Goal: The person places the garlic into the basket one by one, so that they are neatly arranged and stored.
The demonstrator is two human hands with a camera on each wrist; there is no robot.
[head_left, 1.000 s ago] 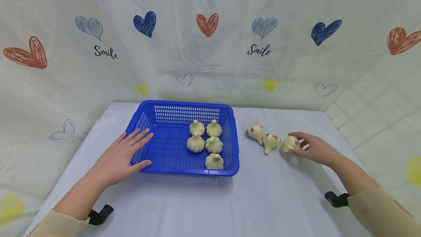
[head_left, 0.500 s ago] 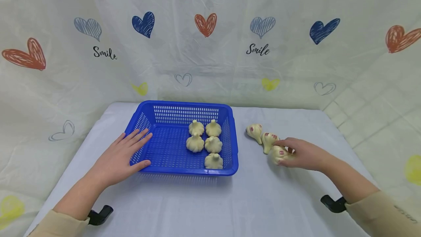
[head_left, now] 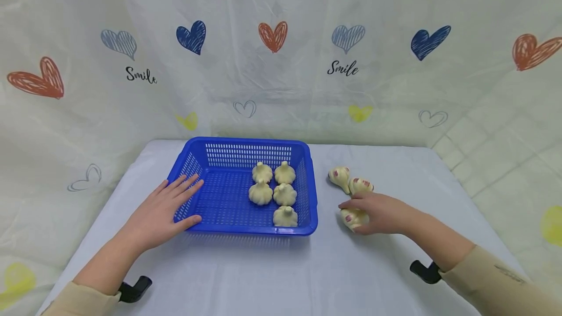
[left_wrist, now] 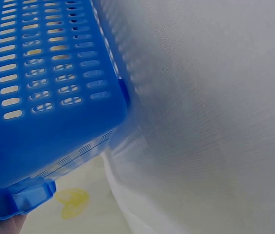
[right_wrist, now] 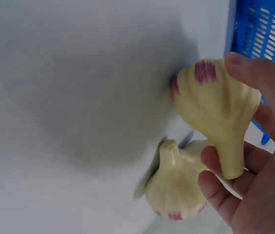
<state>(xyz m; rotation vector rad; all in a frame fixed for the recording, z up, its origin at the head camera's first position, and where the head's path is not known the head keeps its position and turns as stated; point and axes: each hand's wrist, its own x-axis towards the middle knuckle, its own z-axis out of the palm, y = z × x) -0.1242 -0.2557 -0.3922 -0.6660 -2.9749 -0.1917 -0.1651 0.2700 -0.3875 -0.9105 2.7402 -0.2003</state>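
Observation:
My right hand (head_left: 384,213) grips a cream garlic bulb (right_wrist: 215,97) with purple-red patches, thumb on one side and fingers curled round the other. Two more such bulbs lie on the table just beyond it: one garlic bulb (head_left: 339,177) farther back, and another garlic bulb (head_left: 361,186) partly hidden by the hand. With fingers spread straight, my left hand (head_left: 164,213) rests on the left rim of a blue plastic basket (head_left: 312,194). Inside the basket, toward its right side, several garlic bulbs (head_left: 261,193) stand with stems up. Only a bit of the left hand shows in the left wrist view.
A white cloth covers the table (head_left: 263,277). Behind it hangs a pale curtain (head_left: 298,87) printed with hearts and "Smile" lettering. The basket's slotted wall (left_wrist: 54,122) fills the upper left of the left wrist view.
My right hand has carried its garlic bulb leftward and toward me, past the two lying bulbs and closer to the basket. The left hand has stayed on the basket rim.

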